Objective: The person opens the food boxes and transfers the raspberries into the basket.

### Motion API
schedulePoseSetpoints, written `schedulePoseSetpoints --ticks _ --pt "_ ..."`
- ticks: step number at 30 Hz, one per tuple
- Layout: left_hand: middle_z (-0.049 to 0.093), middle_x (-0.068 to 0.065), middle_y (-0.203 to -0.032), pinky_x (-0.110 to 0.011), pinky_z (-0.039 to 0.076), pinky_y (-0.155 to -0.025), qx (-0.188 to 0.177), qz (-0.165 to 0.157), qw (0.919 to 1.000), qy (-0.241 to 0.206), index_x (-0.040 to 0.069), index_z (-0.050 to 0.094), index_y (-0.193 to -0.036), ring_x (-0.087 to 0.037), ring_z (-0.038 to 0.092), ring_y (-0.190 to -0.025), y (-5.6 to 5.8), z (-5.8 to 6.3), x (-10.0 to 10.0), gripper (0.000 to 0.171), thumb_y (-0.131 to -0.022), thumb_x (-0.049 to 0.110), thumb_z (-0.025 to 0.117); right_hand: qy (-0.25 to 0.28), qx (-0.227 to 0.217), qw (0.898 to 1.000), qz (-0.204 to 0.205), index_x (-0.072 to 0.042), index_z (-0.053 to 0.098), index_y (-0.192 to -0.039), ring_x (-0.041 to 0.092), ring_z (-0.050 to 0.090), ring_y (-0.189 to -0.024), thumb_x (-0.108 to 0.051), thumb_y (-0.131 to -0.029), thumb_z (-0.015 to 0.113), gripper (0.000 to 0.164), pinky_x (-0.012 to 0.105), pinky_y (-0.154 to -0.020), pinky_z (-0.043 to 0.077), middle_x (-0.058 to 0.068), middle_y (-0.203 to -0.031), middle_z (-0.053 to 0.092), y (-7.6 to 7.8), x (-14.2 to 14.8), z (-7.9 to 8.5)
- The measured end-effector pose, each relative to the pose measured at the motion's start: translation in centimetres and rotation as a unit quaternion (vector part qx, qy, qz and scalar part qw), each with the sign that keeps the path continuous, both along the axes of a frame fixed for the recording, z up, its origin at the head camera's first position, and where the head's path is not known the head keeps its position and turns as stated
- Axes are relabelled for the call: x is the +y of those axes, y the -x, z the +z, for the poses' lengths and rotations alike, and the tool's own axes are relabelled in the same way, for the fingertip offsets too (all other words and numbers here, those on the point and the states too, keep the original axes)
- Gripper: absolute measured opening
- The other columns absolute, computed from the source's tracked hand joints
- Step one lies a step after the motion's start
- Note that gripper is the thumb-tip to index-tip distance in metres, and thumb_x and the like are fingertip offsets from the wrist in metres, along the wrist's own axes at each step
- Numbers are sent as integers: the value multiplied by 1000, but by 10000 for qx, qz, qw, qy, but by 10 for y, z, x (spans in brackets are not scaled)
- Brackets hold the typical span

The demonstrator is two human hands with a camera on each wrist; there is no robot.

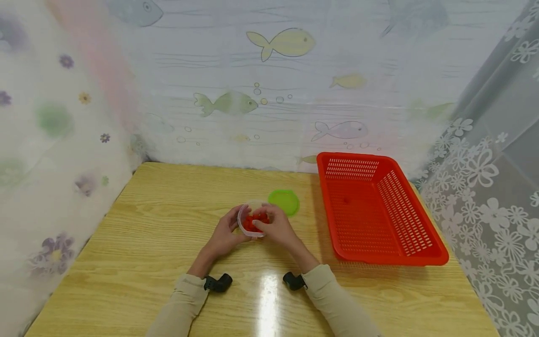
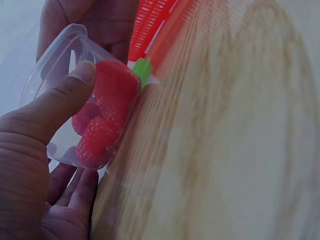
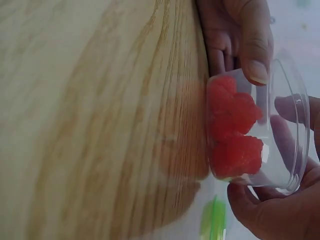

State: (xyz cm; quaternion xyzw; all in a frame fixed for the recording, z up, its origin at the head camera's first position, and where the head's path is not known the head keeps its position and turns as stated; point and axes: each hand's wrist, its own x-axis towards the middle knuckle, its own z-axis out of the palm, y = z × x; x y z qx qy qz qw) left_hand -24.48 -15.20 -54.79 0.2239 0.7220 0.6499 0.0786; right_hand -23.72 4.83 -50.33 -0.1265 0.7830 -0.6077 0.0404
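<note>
A clear plastic container (image 1: 241, 221) tilts just above the table, with red bumpy pieces (image 3: 235, 152) inside it. My left hand (image 1: 225, 235) holds it from the left side; in the left wrist view the thumb (image 2: 82, 75) lies along its wall and the fingers reach beneath. My right hand (image 1: 278, 228) is at the container's right side. Its thumb and forefinger are over the mouth, while another finger touches the outside in the right wrist view. Whether it pinches a red piece is hidden. Just behind the container lies a green lid (image 1: 284, 202).
A large red slotted basket (image 1: 337, 234) stands on the right of the wooden table (image 1: 160, 234), holding a small red bit. Patterned curtains (image 1: 189, 70) with fish and flowers hang behind and at both sides.
</note>
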Motion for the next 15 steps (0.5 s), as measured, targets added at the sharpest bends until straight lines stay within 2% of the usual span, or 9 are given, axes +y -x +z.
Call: schedulePoseSetpoints --ticks 3,6,15 --pt "46 -17 -155 -49 38 -116 -9 -23 10000 13 9 37 -156 -33 43 -145 0 -1 0 86 -83 2 83 -324 8 9995 -66 5 74 -107 39 38 -145 -2 -92 71 17 53 -105 51 24 -142 54 0 -2 0" --pt "46 -17 -155 -49 38 -116 9 -10 10000 21 9 38 -156 -33 43 -145 1 -1 0 86 -84 3 83 -606 -33 9981 -105 0 76 -107 36 42 -141 -6 -91 73 17 51 -105 51 20 -136 60 0 -2 1" --pt "47 -19 -154 -47 39 -115 16 -5 10000 13 6 36 -157 -34 44 -144 1 -1 -1 86 -84 1 82 -744 -471 9961 -51 -1 76 -104 34 52 -126 -9 -89 77 17 41 -94 56 19 -141 54 -3 -1 8"
